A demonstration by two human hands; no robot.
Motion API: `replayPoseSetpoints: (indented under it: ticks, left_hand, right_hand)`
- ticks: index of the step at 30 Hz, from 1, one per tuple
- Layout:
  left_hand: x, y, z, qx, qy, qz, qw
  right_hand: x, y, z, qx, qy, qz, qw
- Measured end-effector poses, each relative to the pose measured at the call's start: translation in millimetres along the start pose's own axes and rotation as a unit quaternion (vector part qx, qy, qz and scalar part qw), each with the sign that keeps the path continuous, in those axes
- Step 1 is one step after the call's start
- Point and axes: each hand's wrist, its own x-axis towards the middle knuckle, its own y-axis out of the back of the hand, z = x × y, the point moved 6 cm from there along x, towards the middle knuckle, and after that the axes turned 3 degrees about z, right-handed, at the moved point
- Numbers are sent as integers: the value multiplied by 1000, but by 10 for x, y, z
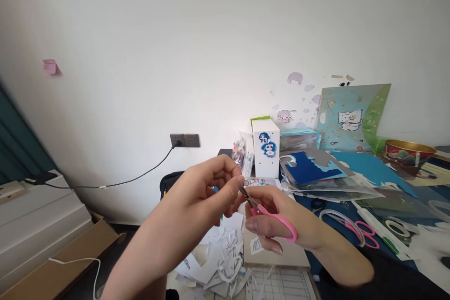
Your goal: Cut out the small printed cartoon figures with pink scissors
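My right hand (270, 218) is closed around a pair of pink-handled scissors (286, 227). Their short metal blades point up and left, toward my left fingertips. Thumb and fingers of my left hand (214, 192) are pinched together right at the blade tips. Whatever they grip is too small or too hidden to make out. Below both hands lies a heap of white paper scraps (228, 248). Beside it, under my right hand, is a light brown box or board (291, 258) with a small paper drawing (256, 245) on it.
A white box with blue stickers (266, 164) stands against the wall. On the right are blue sheets (312, 168), another pair of pink scissors (367, 234), a tape roll (396, 228) and a red-gold bowl (409, 152). A black cable (140, 179) runs to the wall socket (184, 140).
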Motion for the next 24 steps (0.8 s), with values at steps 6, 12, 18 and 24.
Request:
replayPoseSetpoints:
  ticks: [6, 12, 18, 24]
  left_hand:
    - [-2, 16, -38, 16, -14, 4, 1000]
    - [8, 44, -58, 57, -20, 15, 998]
    - [28, 66, -78, 87, -17, 36, 995]
    - [48, 129, -95, 178, -45, 71, 980]
  right_hand:
    - [-11, -27, 16, -21, -42, 5, 999]
    - [-24, 16, 66, -120, -65, 36, 990]
    - [-10, -7, 89, -285, -29, 87, 954]
    - [23, 1, 113, -547, 14, 180, 818]
